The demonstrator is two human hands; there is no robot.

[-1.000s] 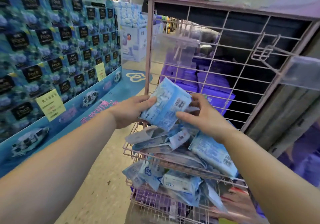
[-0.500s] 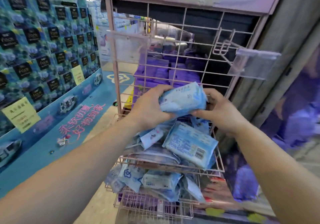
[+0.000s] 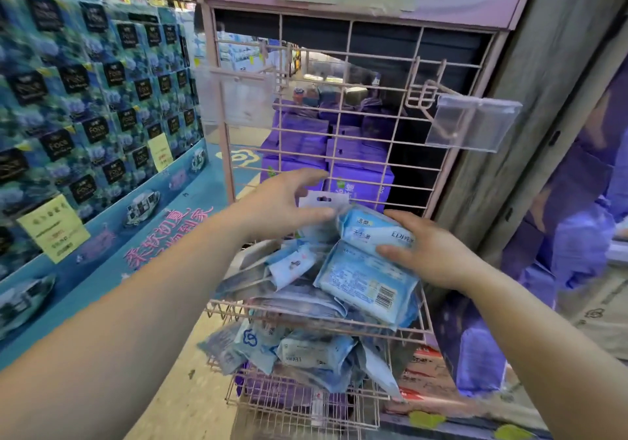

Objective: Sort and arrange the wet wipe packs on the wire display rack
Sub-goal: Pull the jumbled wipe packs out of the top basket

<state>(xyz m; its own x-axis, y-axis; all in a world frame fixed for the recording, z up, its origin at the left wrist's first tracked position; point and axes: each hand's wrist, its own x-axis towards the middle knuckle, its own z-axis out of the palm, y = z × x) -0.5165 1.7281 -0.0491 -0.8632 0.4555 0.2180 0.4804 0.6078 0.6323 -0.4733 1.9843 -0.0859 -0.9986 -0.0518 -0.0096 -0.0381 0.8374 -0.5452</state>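
A pink wire display rack (image 3: pixel 343 154) stands in front of me, and its upper basket (image 3: pixel 316 319) holds several light blue wet wipe packs. My right hand (image 3: pixel 430 252) presses on a blue pack (image 3: pixel 368 230) that lies on top of the pile at the back right. Under it lies another blue pack (image 3: pixel 365 285), barcode side up. My left hand (image 3: pixel 289 206) hovers with its fingers apart just left of that top pack, beside a white hang tab (image 3: pixel 323 200). More packs fill the lower basket (image 3: pixel 306 354).
Two clear plastic label holders (image 3: pixel 472 123) stick out from hooks on the rack's grid. A tall blue tissue display (image 3: pixel 85 116) stands to the left. Purple boxes (image 3: pixel 339 157) sit behind the grid. A grey pillar (image 3: pixel 530 106) borders the rack's right side.
Both hands held one blue pack up in front of the grid. Now that pack lies on the pile under my right hand, and my left hand has let go and opened.
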